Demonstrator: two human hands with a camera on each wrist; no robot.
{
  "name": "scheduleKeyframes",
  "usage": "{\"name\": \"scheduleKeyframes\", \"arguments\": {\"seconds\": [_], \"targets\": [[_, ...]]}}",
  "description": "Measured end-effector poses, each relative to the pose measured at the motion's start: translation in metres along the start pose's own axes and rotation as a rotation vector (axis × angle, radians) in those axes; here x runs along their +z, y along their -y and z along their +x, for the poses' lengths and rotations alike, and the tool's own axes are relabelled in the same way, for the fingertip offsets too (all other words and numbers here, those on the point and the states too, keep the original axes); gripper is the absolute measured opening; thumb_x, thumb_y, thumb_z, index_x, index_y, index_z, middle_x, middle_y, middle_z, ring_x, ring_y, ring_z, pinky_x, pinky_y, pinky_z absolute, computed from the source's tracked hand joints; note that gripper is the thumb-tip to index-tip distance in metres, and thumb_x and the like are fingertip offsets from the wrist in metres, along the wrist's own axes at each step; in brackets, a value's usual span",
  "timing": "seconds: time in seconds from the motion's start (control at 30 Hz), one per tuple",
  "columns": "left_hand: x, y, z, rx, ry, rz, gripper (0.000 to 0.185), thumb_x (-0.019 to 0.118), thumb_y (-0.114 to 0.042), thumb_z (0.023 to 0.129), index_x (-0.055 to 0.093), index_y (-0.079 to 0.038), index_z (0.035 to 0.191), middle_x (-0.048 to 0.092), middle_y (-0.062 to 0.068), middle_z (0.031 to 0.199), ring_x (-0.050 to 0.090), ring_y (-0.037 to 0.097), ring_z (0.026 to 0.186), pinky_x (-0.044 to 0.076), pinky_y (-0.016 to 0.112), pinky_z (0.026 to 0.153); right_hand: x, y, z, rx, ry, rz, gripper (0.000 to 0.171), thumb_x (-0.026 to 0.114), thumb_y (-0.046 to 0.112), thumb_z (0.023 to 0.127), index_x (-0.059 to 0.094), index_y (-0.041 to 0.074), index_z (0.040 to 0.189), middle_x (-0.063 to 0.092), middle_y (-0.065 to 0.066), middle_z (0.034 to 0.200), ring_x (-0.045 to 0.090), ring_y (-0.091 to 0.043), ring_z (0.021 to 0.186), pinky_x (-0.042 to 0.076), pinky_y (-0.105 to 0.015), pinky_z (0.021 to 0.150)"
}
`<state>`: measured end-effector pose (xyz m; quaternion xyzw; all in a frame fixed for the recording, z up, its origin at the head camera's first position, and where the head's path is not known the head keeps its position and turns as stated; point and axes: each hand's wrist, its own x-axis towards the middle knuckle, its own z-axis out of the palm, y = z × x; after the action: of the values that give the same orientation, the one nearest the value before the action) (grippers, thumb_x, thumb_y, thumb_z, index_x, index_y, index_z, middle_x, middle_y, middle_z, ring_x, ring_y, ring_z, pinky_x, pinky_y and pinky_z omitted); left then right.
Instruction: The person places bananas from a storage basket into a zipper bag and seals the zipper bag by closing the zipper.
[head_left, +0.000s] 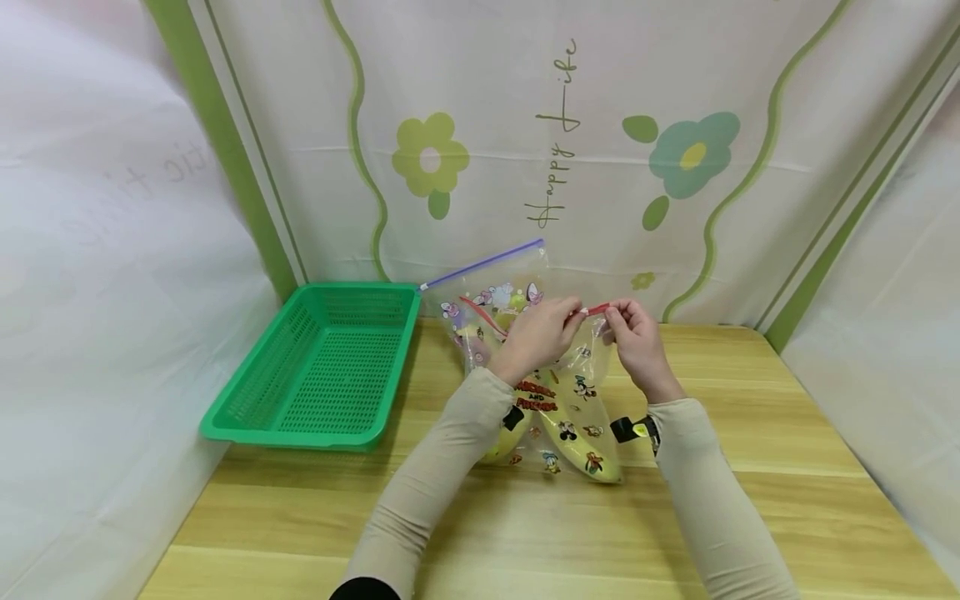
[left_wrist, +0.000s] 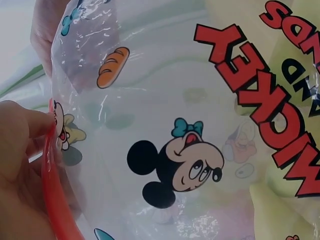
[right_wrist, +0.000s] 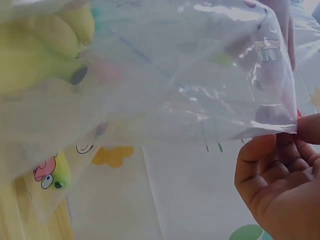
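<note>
A pale wooden worktop (head_left: 787, 467) is seen from above, enclosed by white cloth walls printed with green lines and flowers. One green perforated plastic basket (head_left: 318, 367) stands at the left of it, with nothing visible inside. Just right of the basket, two clear plastic zip bags printed with cartoon mice are counted: one with a purple zip strip (head_left: 483, 263) stands at the back, and one with a red zip strip (head_left: 570, 400) is held up in front of it, its lower end resting on the worktop. Two yellow bananas (head_left: 581, 446) are seen inside the front bag. Whether the rear bag holds anything cannot be told.

The fruit is judged to be bagged already, and the closing of the red strip to be the step in hand; how much of the strip is sealed cannot be told.

The left hand (head_left: 536, 333) and the right hand (head_left: 637, 337), close together, each pinch the red strip at the bag's top edge, so both grips are closed on the front bag
</note>
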<state>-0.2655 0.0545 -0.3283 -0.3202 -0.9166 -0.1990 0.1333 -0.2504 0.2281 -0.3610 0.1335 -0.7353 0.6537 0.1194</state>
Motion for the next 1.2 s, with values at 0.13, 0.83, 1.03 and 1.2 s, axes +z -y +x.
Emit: {"name": "scheduleKeyframes", "arguments": {"seconds": [0.13, 0.83, 1.03, 1.2], "targets": [[0.002, 0.000, 0.001, -0.004, -0.011, -0.009, 0.020, 0.043, -0.029, 0.102, 0.057, -0.018, 0.093, 0.051, -0.007, 0.072, 0.046, 0.007, 0.056, 0.036, 0.019, 0.046, 0.000, 0.000, 0.000, 0.002, 0.000, 0.000, 0.028, 0.047, 0.018, 0.100, 0.047, -0.010, 0.103, 0.052, -0.004, 0.082, 0.052, -0.010, 0.070, 0.047, -0.019, 0.062], [-0.001, 0.000, -0.006, 0.000, -0.067, 0.077, 0.021, 0.046, -0.033, 0.100, 0.063, -0.021, 0.096, 0.055, -0.010, 0.079, 0.047, 0.006, 0.065, 0.038, 0.018, 0.051, -0.001, 0.002, -0.002, -0.020, -0.081, -0.030, 0.029, 0.051, 0.017, 0.099, 0.051, -0.012, 0.099, 0.052, -0.001, 0.075, 0.049, -0.012, 0.065, 0.043, -0.020, 0.057], [-0.004, 0.005, -0.010, 0.046, -0.097, 0.140, 0.021, 0.049, -0.031, 0.099, 0.066, -0.019, 0.096, 0.061, -0.009, 0.082, 0.051, 0.006, 0.068, 0.040, 0.020, 0.061, -0.002, 0.005, -0.002, 0.007, -0.097, -0.062, 0.031, 0.052, 0.019, 0.099, 0.052, -0.011, 0.100, 0.054, -0.001, 0.076, 0.050, -0.011, 0.066, 0.043, -0.018, 0.057], [-0.007, 0.009, -0.015, 0.060, -0.086, 0.138, 0.019, 0.050, -0.030, 0.099, 0.066, -0.019, 0.096, 0.059, -0.009, 0.080, 0.051, 0.006, 0.070, 0.041, 0.020, 0.064, -0.004, 0.006, -0.003, 0.002, -0.111, -0.062, 0.028, 0.051, 0.019, 0.099, 0.053, -0.009, 0.099, 0.052, 0.000, 0.076, 0.048, -0.009, 0.065, 0.042, -0.017, 0.055]]}}
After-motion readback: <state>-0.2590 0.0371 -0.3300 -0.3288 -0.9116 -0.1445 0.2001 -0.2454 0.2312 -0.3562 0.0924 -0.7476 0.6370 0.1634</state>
